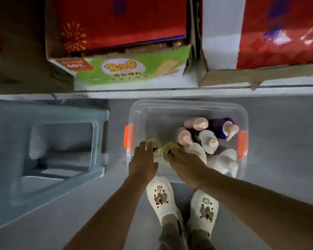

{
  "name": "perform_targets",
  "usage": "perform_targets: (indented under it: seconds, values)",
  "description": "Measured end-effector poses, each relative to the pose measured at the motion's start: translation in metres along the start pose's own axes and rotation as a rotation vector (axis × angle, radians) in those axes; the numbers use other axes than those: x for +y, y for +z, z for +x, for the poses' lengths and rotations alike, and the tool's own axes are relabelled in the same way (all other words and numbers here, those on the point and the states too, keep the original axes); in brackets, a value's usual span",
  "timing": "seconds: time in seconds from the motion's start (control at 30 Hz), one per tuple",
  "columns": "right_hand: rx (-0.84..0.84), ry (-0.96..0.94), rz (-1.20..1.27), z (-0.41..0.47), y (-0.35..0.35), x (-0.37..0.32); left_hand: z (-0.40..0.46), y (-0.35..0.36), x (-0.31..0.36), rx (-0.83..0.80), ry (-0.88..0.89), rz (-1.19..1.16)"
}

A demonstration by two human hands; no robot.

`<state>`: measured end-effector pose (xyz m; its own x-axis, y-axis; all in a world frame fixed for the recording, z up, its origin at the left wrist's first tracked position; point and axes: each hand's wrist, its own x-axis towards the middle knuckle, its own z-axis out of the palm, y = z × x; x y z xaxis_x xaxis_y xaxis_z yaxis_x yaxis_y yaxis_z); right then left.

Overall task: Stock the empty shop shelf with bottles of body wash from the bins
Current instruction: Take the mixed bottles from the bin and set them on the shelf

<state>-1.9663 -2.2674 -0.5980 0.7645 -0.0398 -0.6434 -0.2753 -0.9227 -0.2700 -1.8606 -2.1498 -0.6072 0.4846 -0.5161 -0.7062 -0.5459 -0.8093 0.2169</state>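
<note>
Hands (143, 159) (184, 163) each gripping yellow-green-capped bottle (154, 143) (170, 147) at 9 o'clock in clear bin (188, 105); pink-capped, white, purple bottles (209, 139) upright at 3 o'clock.

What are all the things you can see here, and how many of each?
Clear bin: one, see-through with orange latches, on the floor in front of the feet.
Pink-capped bottles: about four, white or purple bodies, upright at the bin's right side.
White bottles: about two, lying at the bin's near right corner.
Yellow-green caps: two, at the bin's near left, under the fingers.
Plastic stool: one, pale blue, left of the bin.
Cardboard boxes: two, red, one with a green front, on the low shelf beyond the bin.
Shoes: two, white, below the bin.
Left hand: grips the left yellow-green cap.
Right hand: grips the right one.
</note>
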Motion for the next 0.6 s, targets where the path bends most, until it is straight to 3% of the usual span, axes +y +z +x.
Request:
perform_targets:
  seconds: [0.1,0.27,0.47,0.6]
  values:
    - [-0.017,0.056,-0.306,0.045,0.040,0.000,0.033,0.026,-0.014,0.035,0.055,0.145]
    - [0.142,0.194,-0.404,0.095,0.080,-0.004,0.071,0.062,-0.027,0.012,0.112,0.320]
    - [0.066,0.238,-0.522,0.114,0.113,-0.006,0.090,0.076,-0.029,0.062,0.120,0.416]
    - [0.015,0.148,-0.496,0.114,0.097,-0.006,0.092,0.071,-0.028,0.064,0.144,0.404]
